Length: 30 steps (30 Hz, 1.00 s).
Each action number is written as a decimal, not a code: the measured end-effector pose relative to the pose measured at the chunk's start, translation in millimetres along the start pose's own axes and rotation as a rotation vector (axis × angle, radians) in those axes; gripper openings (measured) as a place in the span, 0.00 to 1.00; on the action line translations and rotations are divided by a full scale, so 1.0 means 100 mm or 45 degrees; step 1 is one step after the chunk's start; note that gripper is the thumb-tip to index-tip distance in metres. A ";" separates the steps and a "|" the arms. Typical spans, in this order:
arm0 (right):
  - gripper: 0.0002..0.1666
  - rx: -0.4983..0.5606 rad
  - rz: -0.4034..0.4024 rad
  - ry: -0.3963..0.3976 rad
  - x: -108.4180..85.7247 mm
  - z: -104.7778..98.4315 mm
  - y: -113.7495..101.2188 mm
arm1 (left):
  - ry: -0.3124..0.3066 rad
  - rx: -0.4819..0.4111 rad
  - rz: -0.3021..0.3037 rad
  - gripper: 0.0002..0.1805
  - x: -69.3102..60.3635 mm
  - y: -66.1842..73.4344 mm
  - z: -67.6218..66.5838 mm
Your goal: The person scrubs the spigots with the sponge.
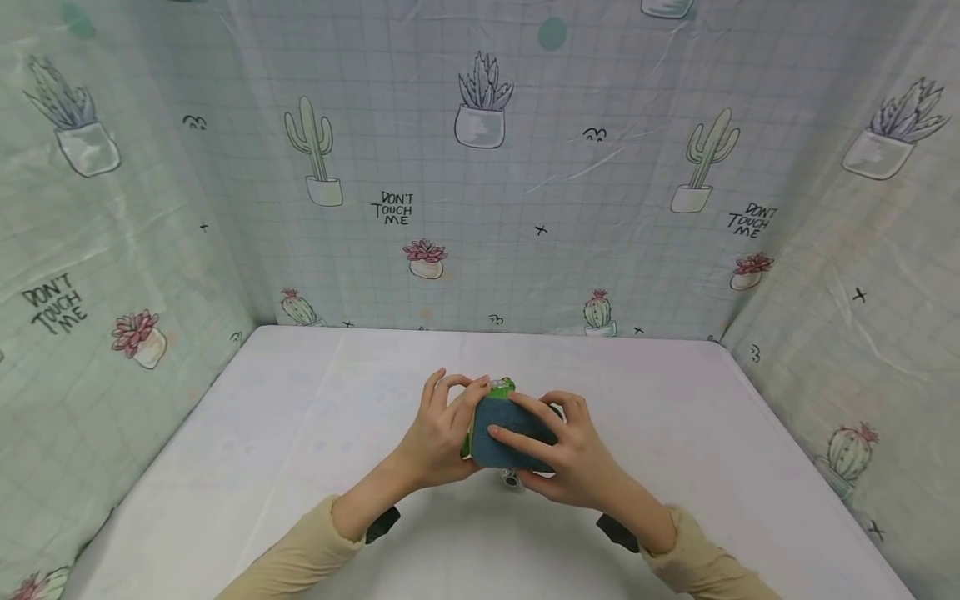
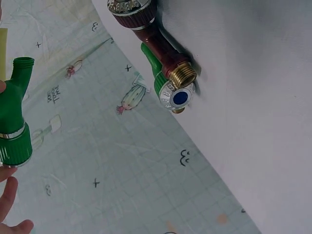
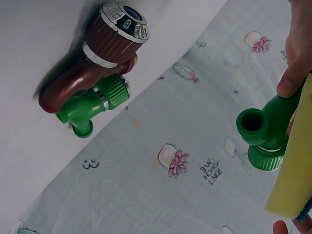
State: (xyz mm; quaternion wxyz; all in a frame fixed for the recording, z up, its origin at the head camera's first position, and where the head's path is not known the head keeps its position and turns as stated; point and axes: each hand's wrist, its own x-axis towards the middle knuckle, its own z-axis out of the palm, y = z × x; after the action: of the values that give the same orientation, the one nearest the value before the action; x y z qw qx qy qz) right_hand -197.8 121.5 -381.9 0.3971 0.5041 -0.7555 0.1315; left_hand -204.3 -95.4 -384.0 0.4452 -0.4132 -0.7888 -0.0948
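Observation:
Over the middle of the white table, my left hand (image 1: 442,437) holds a green plastic tap (image 3: 278,119) with a ribbed knob. My right hand (image 1: 573,454) grips a sponge (image 1: 506,433), yellow foam on one side and blue on the other, its fingers spread across the blue face. The foam side faces the green tap and lies right beside it; whether they touch is hard to tell. Much of the held tap is hidden behind the sponge in the head view.
A brown tap (image 3: 73,85) with a silver-topped knob and brass thread lies on the table (image 1: 360,367). Close against it is a second green tap (image 3: 85,109). Cactus-printed cloth (image 1: 540,192) walls the back and both sides.

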 end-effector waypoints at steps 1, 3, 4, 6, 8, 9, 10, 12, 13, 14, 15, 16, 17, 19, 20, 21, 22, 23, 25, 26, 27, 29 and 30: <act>0.25 -0.005 0.001 -0.001 0.00 0.00 0.00 | 0.005 -0.005 0.001 0.50 0.00 0.00 0.00; 0.25 -0.019 -0.001 0.002 -0.01 -0.01 0.00 | 0.012 -0.014 0.001 0.49 0.00 0.01 0.00; 0.25 -0.026 -0.001 0.002 -0.02 -0.02 0.00 | 0.016 -0.021 0.000 0.49 0.00 0.01 0.00; 0.25 -0.042 0.002 0.000 -0.03 -0.05 0.01 | 0.020 -0.036 -0.004 0.49 -0.01 0.01 0.00; 0.25 -0.055 0.009 -0.007 -0.05 -0.07 0.03 | 0.027 -0.065 -0.014 0.49 -0.01 0.01 0.00; 0.25 -0.063 0.017 -0.011 -0.06 -0.09 0.05 | 0.033 -0.086 -0.021 0.49 -0.01 0.01 0.00; 0.25 -0.065 0.023 -0.011 -0.07 -0.10 0.06 | 0.039 -0.106 -0.029 0.48 -0.02 0.01 0.00; 0.25 -0.068 0.043 -0.005 -0.11 -0.12 0.10 | 0.052 -0.151 -0.042 0.46 -0.02 0.01 0.00; 0.25 -0.067 0.061 -0.004 -0.13 -0.12 0.12 | 0.060 -0.169 -0.045 0.44 -0.02 0.00 -0.01; 0.25 -0.061 0.085 0.000 -0.16 -0.13 0.14 | 0.068 -0.183 -0.046 0.43 -0.02 0.00 -0.01; 0.25 -0.046 0.117 0.003 -0.19 -0.13 0.16 | 0.075 -0.194 -0.044 0.42 -0.02 -0.01 -0.01; 0.25 -0.028 0.153 0.007 -0.21 -0.13 0.18 | 0.081 -0.203 -0.041 0.41 -0.03 -0.01 -0.01; 0.25 -0.003 0.202 -0.003 -0.23 -0.14 0.20 | 0.085 -0.212 -0.037 0.41 -0.03 -0.02 -0.02; 0.27 0.056 0.301 -0.030 -0.27 -0.15 0.24 | 0.089 -0.217 -0.026 0.39 -0.04 -0.03 -0.02; 0.27 0.083 0.344 -0.045 -0.28 -0.15 0.26 | 0.089 -0.221 -0.021 0.39 -0.04 -0.03 -0.03; 0.28 0.112 0.381 -0.057 -0.29 -0.15 0.28 | 0.088 -0.221 -0.016 0.38 -0.04 -0.03 -0.03; 0.28 0.131 0.413 -0.066 -0.29 -0.14 0.30 | 0.084 -0.219 -0.009 0.38 -0.05 -0.03 -0.03; 0.28 0.146 0.443 -0.075 -0.29 -0.14 0.32 | 0.080 -0.214 -0.002 0.37 -0.05 -0.03 -0.04; 0.27 0.167 0.485 -0.073 -0.29 -0.12 0.36 | 0.065 -0.207 0.017 0.36 -0.06 -0.03 -0.04; 0.27 0.176 0.501 -0.072 -0.29 -0.11 0.37 | 0.052 -0.205 0.029 0.36 -0.06 -0.03 -0.04; 0.28 0.184 0.513 -0.072 -0.29 -0.10 0.38 | 0.043 -0.204 0.045 0.36 -0.06 -0.03 -0.04; 0.30 0.207 0.532 -0.088 -0.29 -0.07 0.39 | 0.015 -0.207 0.075 0.35 -0.06 -0.02 -0.03; 0.32 0.220 0.536 -0.097 -0.28 -0.06 0.38 | -0.001 -0.205 0.091 0.35 -0.06 -0.02 -0.03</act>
State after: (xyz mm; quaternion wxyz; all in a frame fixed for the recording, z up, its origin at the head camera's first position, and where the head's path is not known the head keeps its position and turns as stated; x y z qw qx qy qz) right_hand -223.4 161.1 -391.3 0.2877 0.3721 -0.8444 0.2565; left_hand -202.0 -101.5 -386.1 0.4133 -0.4756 -0.7634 -0.1419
